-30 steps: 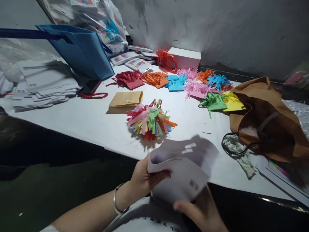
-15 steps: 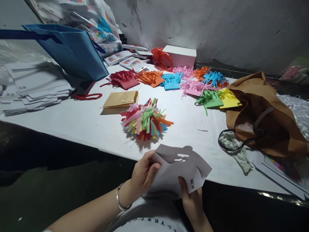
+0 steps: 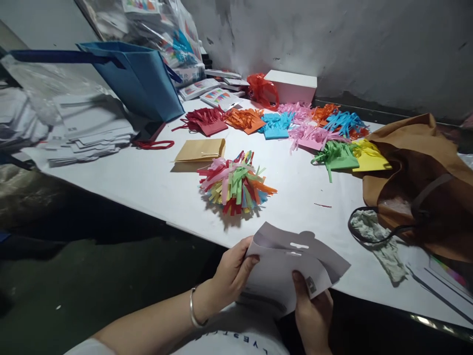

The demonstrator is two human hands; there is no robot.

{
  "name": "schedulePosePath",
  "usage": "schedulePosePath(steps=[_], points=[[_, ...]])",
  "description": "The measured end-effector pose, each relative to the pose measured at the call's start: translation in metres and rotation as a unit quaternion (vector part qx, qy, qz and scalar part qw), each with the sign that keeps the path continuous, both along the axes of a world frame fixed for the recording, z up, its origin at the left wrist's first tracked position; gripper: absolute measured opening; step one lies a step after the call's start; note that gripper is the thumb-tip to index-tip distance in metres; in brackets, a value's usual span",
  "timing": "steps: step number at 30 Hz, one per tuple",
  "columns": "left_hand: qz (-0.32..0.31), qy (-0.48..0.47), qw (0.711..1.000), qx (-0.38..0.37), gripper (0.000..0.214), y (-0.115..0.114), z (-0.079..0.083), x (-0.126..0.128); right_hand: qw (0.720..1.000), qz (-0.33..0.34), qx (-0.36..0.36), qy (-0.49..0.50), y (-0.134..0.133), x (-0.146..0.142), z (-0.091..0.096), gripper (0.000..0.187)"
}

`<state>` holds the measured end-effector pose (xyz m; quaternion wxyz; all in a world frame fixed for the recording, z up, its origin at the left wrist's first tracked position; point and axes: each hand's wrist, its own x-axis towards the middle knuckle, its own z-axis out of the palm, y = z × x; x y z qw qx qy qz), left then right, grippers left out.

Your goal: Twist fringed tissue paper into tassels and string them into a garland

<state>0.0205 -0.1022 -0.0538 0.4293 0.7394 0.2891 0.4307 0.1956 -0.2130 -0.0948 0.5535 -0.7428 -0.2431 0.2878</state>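
My left hand [image 3: 234, 273], a metal bangle at its wrist, pinches the left edge of a folded white card [image 3: 273, 278] between thumb and fingers. My right hand [image 3: 312, 313] grips the lower right of the same card, its thumb on the front beside a small dark printed label. Two layers stand apart along the card's top, each with a hanging slot. Both hands hold it at the table's front edge. Just beyond lies a bundle of multicoloured paper tassels [image 3: 238, 185], apart from the hands. A tan envelope-like paper packet [image 3: 201, 150] rests behind it.
Paper tassels in single colours, such as the green [image 3: 336, 157] and red [image 3: 209, 121] ones, lie across the back. White card stacks [image 3: 94, 128] and a blue bag [image 3: 144, 81] stand left. A brown bag [image 3: 414, 172] and a crumpled pale cloth [image 3: 384, 251] lie right.
The camera view has turned slightly left, so everything appears further right. The card's two layers have shifted against each other, and their slots show differently. Both hands keep their hold.
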Motion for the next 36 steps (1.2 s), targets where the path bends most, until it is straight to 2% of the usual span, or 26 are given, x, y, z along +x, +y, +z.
schedulePosePath(steps=[2, 5, 7, 9, 12, 15, 18, 21, 23, 25, 28, 31, 33, 36], points=[[0.033, -0.013, 0.999, 0.005, 0.028, -0.001, -0.001, 0.002, 1.000, 0.005, 0.020, -0.005, -0.003, 0.002, -0.002, 0.050], [0.018, -0.026, 0.999, 0.020, 0.035, -0.004, -0.004, 0.002, 0.998, 0.004, 0.065, -0.001, -0.008, 0.006, -0.006, 0.047], [0.003, -0.028, 0.999, 0.023, 0.039, -0.005, -0.003, 0.001, 0.997, -0.014, 0.061, -0.033, -0.009, 0.007, -0.005, 0.043], [0.017, -0.022, 0.999, 0.017, 0.042, -0.005, 0.001, 0.001, 0.997, -0.024, 0.051, -0.058, -0.008, 0.006, -0.003, 0.043], [0.044, -0.007, 0.999, 0.004, 0.042, -0.001, 0.005, 0.004, 0.998, -0.017, 0.053, -0.037, -0.007, 0.002, 0.005, 0.047], [0.064, -0.004, 0.998, -0.005, 0.043, 0.004, 0.002, 0.009, 0.991, -0.073, 0.115, -0.009, -0.007, -0.005, 0.013, 0.048], [0.110, -0.053, 0.993, -0.011, 0.037, 0.003, -0.008, 0.013, 0.972, -0.125, 0.197, -0.019, -0.006, -0.013, 0.014, 0.042], [0.137, -0.136, 0.980, -0.045, 0.024, -0.001, -0.016, 0.015, 0.960, -0.114, 0.252, -0.052, -0.006, -0.016, 0.008, 0.032], [0.121, -0.163, 0.976, -0.077, 0.018, -0.003, -0.016, 0.015, 0.957, -0.080, 0.275, -0.052, -0.007, -0.015, 0.005, 0.027], [0.096, -0.175, 0.976, -0.091, 0.015, -0.005, -0.013, 0.015, 0.956, -0.049, 0.289, -0.016, -0.008, -0.012, 0.007, 0.022], [0.044, -0.188, 0.977, -0.095, 0.009, -0.006, -0.007, 0.015, 0.945, 0.011, 0.310, 0.102, -0.006, -0.007, 0.019, 0.013], [0.009, -0.196, 0.976, -0.098, 0.008, -0.007, -0.004, 0.014, 0.923, 0.057, 0.305, 0.229, 0.000, -0.003, 0.036, 0.027], [0.022, -0.203, 0.974, -0.101, 0.008, -0.007, -0.004, 0.014, 0.915, 0.055, 0.291, 0.273, 0.003, 0.000, 0.045, 0.035], [0.065, -0.201, 0.972, -0.099, 0.010, -0.006, -0.008, 0.011, 0.920, 0.032, 0.281, 0.273, 0.005, 0.003, 0.049, 0.036]])
